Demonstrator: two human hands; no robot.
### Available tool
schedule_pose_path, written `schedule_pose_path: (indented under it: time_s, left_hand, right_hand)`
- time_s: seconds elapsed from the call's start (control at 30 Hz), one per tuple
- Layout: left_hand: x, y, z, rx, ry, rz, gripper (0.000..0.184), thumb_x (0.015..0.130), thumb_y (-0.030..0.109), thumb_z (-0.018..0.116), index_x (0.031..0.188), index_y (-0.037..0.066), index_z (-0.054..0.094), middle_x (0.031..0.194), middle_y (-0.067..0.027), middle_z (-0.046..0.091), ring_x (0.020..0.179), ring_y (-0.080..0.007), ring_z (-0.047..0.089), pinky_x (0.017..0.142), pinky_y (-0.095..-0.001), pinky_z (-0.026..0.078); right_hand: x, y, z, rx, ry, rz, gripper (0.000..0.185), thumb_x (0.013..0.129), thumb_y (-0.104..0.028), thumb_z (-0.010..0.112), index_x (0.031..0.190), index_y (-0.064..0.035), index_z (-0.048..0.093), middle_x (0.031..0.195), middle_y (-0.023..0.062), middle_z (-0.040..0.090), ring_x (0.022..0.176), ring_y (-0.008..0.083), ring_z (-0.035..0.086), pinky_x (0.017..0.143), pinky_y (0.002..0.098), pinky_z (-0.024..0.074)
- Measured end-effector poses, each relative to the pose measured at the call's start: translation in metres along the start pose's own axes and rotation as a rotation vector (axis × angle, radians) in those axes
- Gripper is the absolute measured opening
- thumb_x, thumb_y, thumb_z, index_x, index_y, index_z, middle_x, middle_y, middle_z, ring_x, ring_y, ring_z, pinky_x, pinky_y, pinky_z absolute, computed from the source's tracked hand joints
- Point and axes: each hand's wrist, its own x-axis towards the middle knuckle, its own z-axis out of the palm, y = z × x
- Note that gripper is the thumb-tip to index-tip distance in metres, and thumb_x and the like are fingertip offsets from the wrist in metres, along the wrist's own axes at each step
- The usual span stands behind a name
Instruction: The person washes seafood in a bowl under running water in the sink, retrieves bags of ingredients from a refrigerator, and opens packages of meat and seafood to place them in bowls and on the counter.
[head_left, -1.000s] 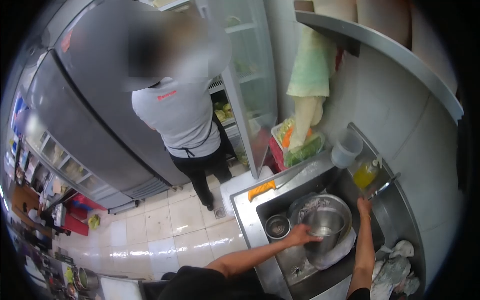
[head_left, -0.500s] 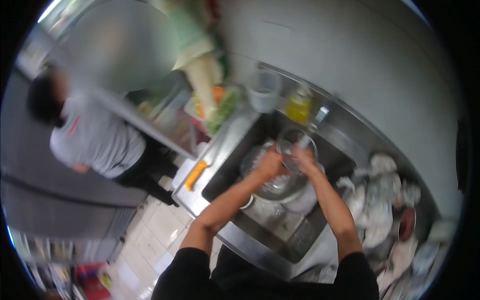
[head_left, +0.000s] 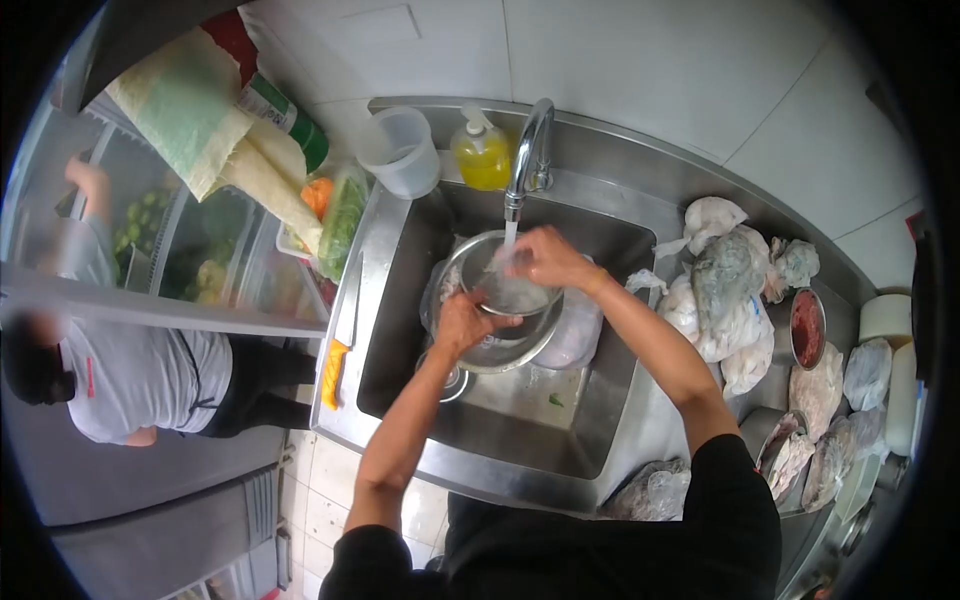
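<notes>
My left hand (head_left: 466,324) grips the near left rim of a metal bowl (head_left: 538,302), thumb lying along the edge. Over the bowl, my right hand (head_left: 548,258) has its fingers curled together beside the running water; whatever they hold is hidden. Water falls into the bowl from the curved faucet (head_left: 532,150), and cloudy liquid shows inside. Beneath it, a wider metal bowl (head_left: 508,357) stands in the sink (head_left: 600,415). A filled clear plastic bag (head_left: 573,335) lies to the right of the bowls.
Behind the sink stand a plastic tub (head_left: 400,155) and a yellow soap bottle (head_left: 480,155). A knife with a yellow handle (head_left: 333,375) lies on the left ledge. Bagged food (head_left: 725,300) covers the right counter. At left, a person (head_left: 150,380) reaches into an open fridge.
The view has swung left and sharpened. My left hand stays on the bowl; my right hand is now above it near the stream. The person at left now reaches into the fridge.
</notes>
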Motion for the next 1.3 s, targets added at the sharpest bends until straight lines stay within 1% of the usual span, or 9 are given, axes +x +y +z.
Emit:
schedule_pose_path:
  time_s: [0.17, 0.4, 0.57, 0.7, 0.77, 0.9, 0.97, 1.1, 1.3]
  left_hand:
    - [-0.018, -0.012, 0.025, -0.237, 0.006, -0.138, 0.056, 0.055, 0.048, 0.085, 0.065, 0.0, 0.058, 0.056, -0.0056, 0.055, 0.055, -0.0123, 0.05, 0.053, -0.0317, 0.042]
    - [0.0, -0.013, 0.042, -0.57, 0.051, -0.275, 0.051, 0.059, 0.048, 0.083, 0.066, 0.002, 0.061, 0.055, -0.0038, 0.055, 0.056, -0.0115, 0.054, 0.054, -0.0281, 0.043]
    - [-0.011, -0.053, 0.077, -1.208, -0.102, -0.536, 0.061, 0.08, 0.052, 0.063, 0.107, -0.003, 0.061, 0.099, -0.0087, 0.062, 0.08, -0.017, 0.06, 0.069, -0.0299, 0.052]
    - [-0.05, -0.056, 0.071, -1.7, -0.208, -0.612, 0.09, 0.075, 0.069, 0.055, 0.129, 0.001, 0.034, 0.088, -0.0215, 0.062, 0.074, -0.0311, 0.065, 0.07, -0.0445, 0.055]
    - [-0.066, -0.06, 0.068, -1.881, -0.32, -0.628, 0.096, 0.071, 0.077, 0.049, 0.123, -0.003, 0.042, 0.091, -0.0233, 0.062, 0.079, -0.032, 0.066, 0.077, -0.0425, 0.054]
    - [-0.106, -0.067, 0.07, -2.199, -0.549, -0.599, 0.107, 0.069, 0.083, 0.04, 0.124, -0.008, 0.044, 0.109, -0.0253, 0.059, 0.094, -0.0319, 0.063, 0.086, -0.0401, 0.051]
    - [-0.131, -0.071, 0.073, -2.263, -0.628, -0.594, 0.108, 0.068, 0.084, 0.038, 0.128, -0.005, 0.042, 0.116, -0.0227, 0.056, 0.103, -0.032, 0.059, 0.089, -0.0409, 0.049]
    - [-0.169, -0.045, 0.043, -2.308, -0.494, -0.545, 0.092, 0.075, 0.079, 0.035, 0.135, 0.009, 0.041, 0.133, -0.0148, 0.046, 0.117, -0.033, 0.05, 0.094, -0.0472, 0.044]
    - [-0.199, -0.03, 0.023, -2.03, -0.331, -0.65, 0.083, 0.081, 0.07, 0.04, 0.135, 0.008, 0.039, 0.134, -0.0135, 0.046, 0.121, -0.0318, 0.046, 0.098, -0.049, 0.04]
  right_hand:
    - [0.069, 0.07, 0.022, -0.571, 0.766, -0.207, 0.02, 0.077, -0.018, 0.065, 0.093, -0.007, 0.064, 0.09, 0.0161, 0.061, 0.08, 0.0297, 0.061, 0.07, 0.0379, 0.0498]
    - [0.094, 0.133, 0.034, -0.498, 0.485, 0.11, 0.046, 0.082, -0.037, 0.059, 0.117, -0.0093, 0.049, 0.114, 0.0139, 0.055, 0.098, 0.0339, 0.058, 0.081, 0.0439, 0.0473]
    - [0.098, 0.13, 0.005, -0.361, 0.331, 0.243, 0.056, 0.078, -0.052, 0.061, 0.116, -0.0112, 0.055, 0.108, 0.0128, 0.062, 0.093, 0.0281, 0.062, 0.08, 0.0374, 0.0478]
    - [0.101, 0.153, -0.018, 0.421, 0.453, 0.433, 0.034, 0.081, -0.036, 0.069, 0.099, -0.0088, 0.06, 0.096, 0.0, 0.059, 0.086, 0.0112, 0.056, 0.077, 0.0275, 0.0447]
    - [0.076, 0.152, -0.015, 1.099, 0.466, 0.297, 0.023, 0.088, -0.022, 0.061, 0.108, -0.0113, 0.057, 0.101, -0.0013, 0.06, 0.089, 0.0093, 0.055, 0.077, 0.0241, 0.0426]
    - [0.055, 0.125, 0.007, 1.051, 0.639, 0.238, 0.031, 0.09, -0.026, 0.057, 0.118, -0.0155, 0.05, 0.111, -0.0008, 0.057, 0.099, 0.0125, 0.052, 0.08, 0.0286, 0.0417]
    - [0.033, 0.099, 0.038, 0.789, 0.828, 0.298, 0.038, 0.088, -0.031, 0.059, 0.121, -0.0196, 0.047, 0.115, -0.0015, 0.055, 0.101, 0.014, 0.051, 0.079, 0.0302, 0.0408]
    - [-0.066, 0.025, 0.101, 1.059, 0.161, 0.51, 0.049, 0.086, -0.038, 0.06, 0.126, -0.0118, 0.049, 0.121, 0.0017, 0.054, 0.107, 0.0156, 0.051, 0.085, 0.0317, 0.0439]
    - [-0.141, -0.032, 0.139, 1.256, 0.409, 0.692, 0.047, 0.084, -0.041, 0.063, 0.114, -0.0038, 0.059, 0.108, 0.0059, 0.063, 0.097, 0.0157, 0.059, 0.09, 0.0307, 0.0425]
